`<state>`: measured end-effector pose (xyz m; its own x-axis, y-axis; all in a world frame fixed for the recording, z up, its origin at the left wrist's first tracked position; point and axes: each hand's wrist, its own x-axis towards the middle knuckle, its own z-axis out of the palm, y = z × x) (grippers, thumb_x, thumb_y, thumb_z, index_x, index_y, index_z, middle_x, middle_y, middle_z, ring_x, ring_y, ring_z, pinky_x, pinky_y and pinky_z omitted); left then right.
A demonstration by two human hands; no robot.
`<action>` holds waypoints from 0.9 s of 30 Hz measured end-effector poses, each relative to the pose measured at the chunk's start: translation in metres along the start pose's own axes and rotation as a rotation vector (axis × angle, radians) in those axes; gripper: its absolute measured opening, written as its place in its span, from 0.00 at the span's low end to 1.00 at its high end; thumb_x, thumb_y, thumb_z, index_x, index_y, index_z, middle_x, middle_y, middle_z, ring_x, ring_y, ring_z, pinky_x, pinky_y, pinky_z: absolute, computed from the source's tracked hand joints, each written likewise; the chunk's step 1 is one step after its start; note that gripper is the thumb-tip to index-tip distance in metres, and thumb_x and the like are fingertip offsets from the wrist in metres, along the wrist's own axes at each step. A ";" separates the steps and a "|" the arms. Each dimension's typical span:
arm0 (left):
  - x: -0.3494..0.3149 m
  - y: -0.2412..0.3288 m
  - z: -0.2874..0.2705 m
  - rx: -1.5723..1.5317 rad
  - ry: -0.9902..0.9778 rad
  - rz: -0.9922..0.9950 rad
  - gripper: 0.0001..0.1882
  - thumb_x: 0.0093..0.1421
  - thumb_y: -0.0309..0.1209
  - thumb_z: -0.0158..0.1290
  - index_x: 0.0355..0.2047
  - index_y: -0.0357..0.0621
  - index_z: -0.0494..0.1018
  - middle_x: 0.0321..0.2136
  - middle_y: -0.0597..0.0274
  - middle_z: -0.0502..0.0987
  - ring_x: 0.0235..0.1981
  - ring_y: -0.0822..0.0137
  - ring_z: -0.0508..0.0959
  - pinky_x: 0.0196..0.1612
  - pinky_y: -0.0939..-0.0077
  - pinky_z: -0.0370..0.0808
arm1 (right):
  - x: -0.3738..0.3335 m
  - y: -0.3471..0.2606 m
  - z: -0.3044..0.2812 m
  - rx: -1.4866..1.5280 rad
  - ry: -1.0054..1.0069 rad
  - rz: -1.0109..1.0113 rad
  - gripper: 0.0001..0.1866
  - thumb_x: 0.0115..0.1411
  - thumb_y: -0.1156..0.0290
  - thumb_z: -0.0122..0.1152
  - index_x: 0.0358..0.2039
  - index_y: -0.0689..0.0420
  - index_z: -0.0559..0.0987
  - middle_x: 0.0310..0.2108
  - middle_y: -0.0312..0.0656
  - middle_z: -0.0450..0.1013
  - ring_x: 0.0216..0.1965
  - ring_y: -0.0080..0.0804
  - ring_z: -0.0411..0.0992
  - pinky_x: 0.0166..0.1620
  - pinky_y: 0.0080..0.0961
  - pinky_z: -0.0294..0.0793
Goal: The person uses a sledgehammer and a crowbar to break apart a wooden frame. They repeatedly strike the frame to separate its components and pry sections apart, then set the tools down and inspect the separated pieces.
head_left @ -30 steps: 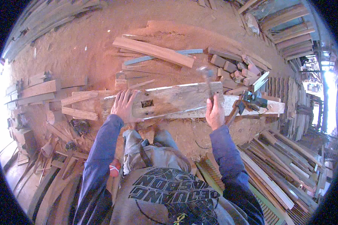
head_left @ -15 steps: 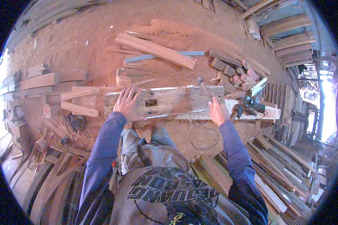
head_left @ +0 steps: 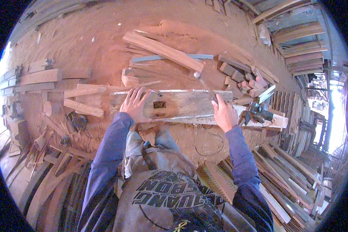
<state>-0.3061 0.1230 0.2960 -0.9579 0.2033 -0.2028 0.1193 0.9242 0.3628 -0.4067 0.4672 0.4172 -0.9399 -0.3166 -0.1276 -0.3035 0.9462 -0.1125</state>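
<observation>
The right grip, right of centre, is wrapped round the handle of a claw-less-looking hammer; whether the head has a claw is too blurred to tell. The head shows past the plank's upper edge and seems lifted clear of the wood. A loose wrist and a hold low on the handle would probably let its weight do the work, with the face meeting the wood squarely.

The left grip, left of centre, has its fingers spread over the weathered plank, thumb toward the lower edge. Firm, flat pressure there should limit bounce, and that hand seems sensibly well apart from the hammer.

The plank lies across the middle of the frame, with a rectangular hole just right of the left grip. Blows would best land away from that hole, where the wood may be weaker. To the right, a dark tool sits near the right grip, so a narrow swing seems wise; wood offcuts lie beyond, upper right of centre.
</observation>
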 end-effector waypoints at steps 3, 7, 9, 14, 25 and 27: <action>0.001 -0.006 0.006 -0.023 0.039 0.033 0.67 0.35 0.67 0.66 0.70 0.47 0.51 0.65 0.44 0.58 0.68 0.46 0.55 0.71 0.48 0.49 | -0.003 -0.024 0.013 0.211 0.329 -0.070 0.22 0.68 0.56 0.50 0.56 0.54 0.71 0.30 0.58 0.78 0.31 0.63 0.76 0.35 0.55 0.75; -0.001 -0.020 0.021 -0.133 0.332 0.160 0.62 0.39 0.66 0.65 0.68 0.46 0.55 0.64 0.45 0.60 0.67 0.45 0.57 0.71 0.48 0.48 | -0.007 -0.033 0.022 0.017 -0.146 0.047 0.22 0.68 0.54 0.50 0.57 0.51 0.72 0.32 0.59 0.78 0.31 0.64 0.76 0.35 0.56 0.75; -0.011 -0.038 0.026 -0.019 0.508 0.008 0.48 0.51 0.59 0.59 0.65 0.45 0.60 0.62 0.45 0.62 0.66 0.44 0.59 0.71 0.45 0.47 | -0.004 -0.024 0.014 -0.077 -0.267 0.005 0.22 0.68 0.54 0.51 0.57 0.51 0.72 0.32 0.59 0.78 0.30 0.63 0.76 0.34 0.57 0.75; -0.041 -0.077 0.036 0.012 0.648 -0.614 0.31 0.64 0.50 0.49 0.62 0.45 0.65 0.61 0.45 0.63 0.66 0.45 0.58 0.70 0.42 0.45 | -0.001 -0.035 0.002 0.187 0.090 -0.006 0.23 0.68 0.54 0.50 0.56 0.55 0.72 0.32 0.59 0.77 0.32 0.61 0.76 0.36 0.55 0.74; -0.041 -0.088 0.043 -0.098 0.634 -0.715 0.27 0.67 0.48 0.44 0.61 0.47 0.65 0.62 0.52 0.63 0.68 0.49 0.55 0.69 0.40 0.40 | 0.013 -0.084 -0.005 0.041 -0.048 -0.091 0.21 0.68 0.56 0.52 0.53 0.59 0.74 0.30 0.61 0.77 0.32 0.63 0.76 0.36 0.56 0.73; -0.042 -0.088 0.044 -0.110 0.617 -0.727 0.27 0.67 0.48 0.44 0.61 0.48 0.65 0.62 0.52 0.63 0.68 0.49 0.54 0.69 0.41 0.40 | 0.010 -0.097 -0.002 0.168 0.192 -0.157 0.21 0.68 0.56 0.52 0.52 0.61 0.73 0.29 0.60 0.76 0.30 0.63 0.76 0.34 0.55 0.73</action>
<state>-0.2647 0.0476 0.2323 -0.7603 -0.6430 0.0917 -0.5536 0.7154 0.4264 -0.3871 0.3726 0.4288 -0.9006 -0.4249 0.0915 -0.4327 0.8569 -0.2801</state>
